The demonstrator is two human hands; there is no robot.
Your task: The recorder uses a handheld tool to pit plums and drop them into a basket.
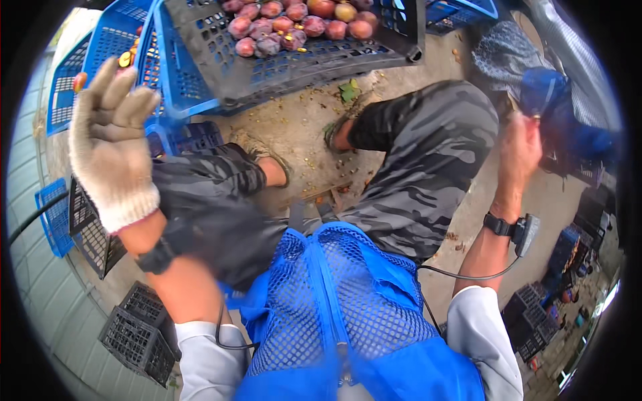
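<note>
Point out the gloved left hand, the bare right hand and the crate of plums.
gloved left hand [110, 144], head view, on the glove's palm.
bare right hand [520, 150], head view, on the back of the hand.
crate of plums [314, 57], head view, on its mesh wall.

Dark slotted crate [314, 57] at top, tilted, holding reddish-purple plums [294, 23]. Blue crates [114, 40] stacked to its left. Concrete ground [301, 134] littered with leaf scraps [348, 90]. Black empty crates [137, 331] lower left; more crates [535, 321] lower right.
</note>
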